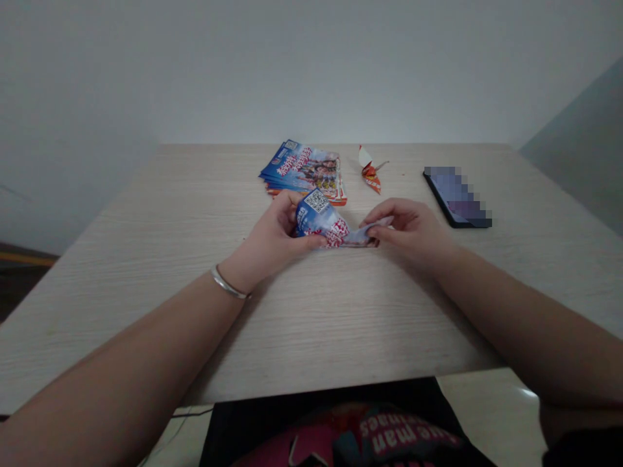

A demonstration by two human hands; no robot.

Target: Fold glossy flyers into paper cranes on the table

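Note:
A blue printed flyer (324,219) with a QR code and red-and-white lettering is bent over between my hands, just above the table. My left hand (280,227) grips its left end, the thumb along the lower edge and the fingers behind, partly hidden. At the right end, my right hand (406,227) pinches the paper between thumb and fingers. Behind my left hand lies a fanned stack of similar flyers (306,165). A folded paper crane (370,174), orange and white, rests to the right of that stack.
A black phone (457,198), its screen blurred out, lies on the right of the pale wood-grain table (311,324). The table's back edge meets a plain wall (311,71). Below the front edge, my dark clothing (341,428) shows printed lettering.

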